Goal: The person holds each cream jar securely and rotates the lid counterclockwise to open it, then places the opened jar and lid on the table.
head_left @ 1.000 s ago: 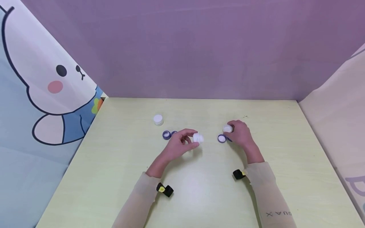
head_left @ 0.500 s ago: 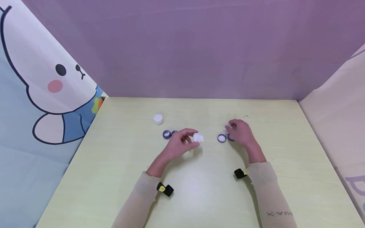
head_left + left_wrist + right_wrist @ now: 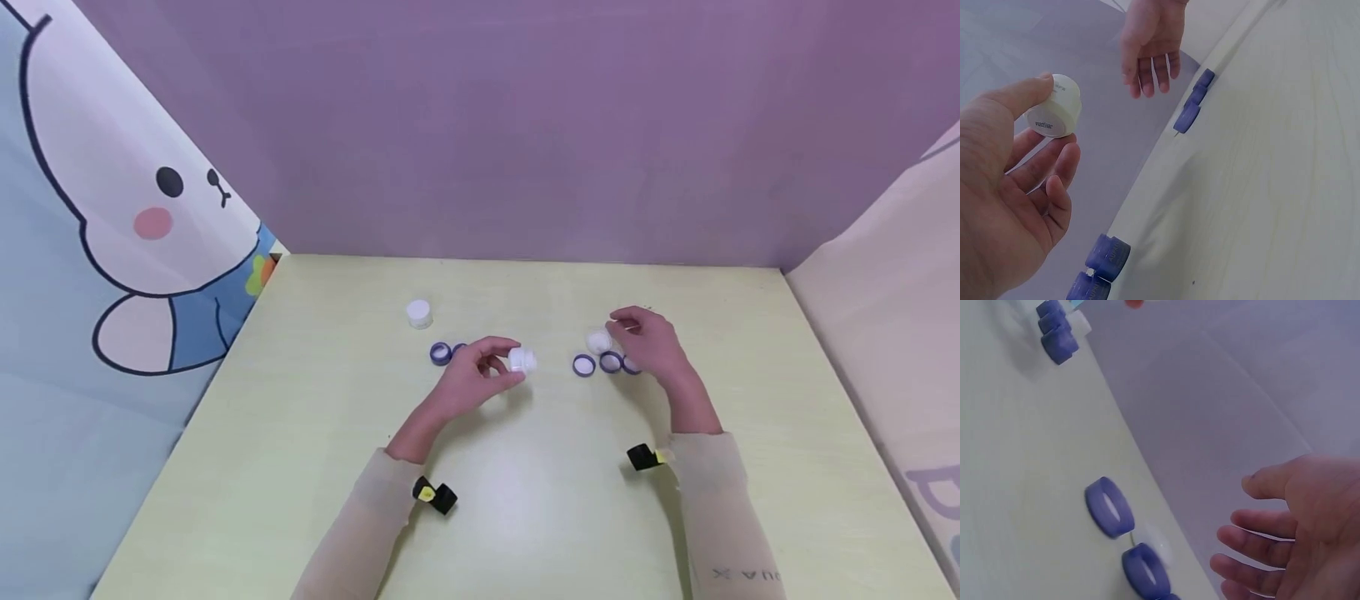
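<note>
My left hand (image 3: 487, 371) pinches a small white jar (image 3: 522, 361) between thumb and fingers, just above the table; the left wrist view shows the same jar (image 3: 1055, 106) on its side in that hand (image 3: 1035, 156). My right hand (image 3: 639, 340) hovers with relaxed fingers and holds nothing, as the right wrist view (image 3: 1254, 525) also shows. Just left of its fingertips a second white jar (image 3: 598, 340) stands on the table. In front of it lie three purple ring caps (image 3: 583, 365) (image 3: 611, 362) (image 3: 632, 365).
Two more purple caps (image 3: 440, 353) lie left of my left hand, and a third white jar (image 3: 418, 313) stands behind them. The pale yellow table (image 3: 525, 500) is walled by a purple backdrop (image 3: 525, 125) and side panels. Black bands sit on both wrists.
My right hand has let go of the white jar by the purple caps and shifted slightly right, uncovering more caps. The left hand stays put with its jar.
</note>
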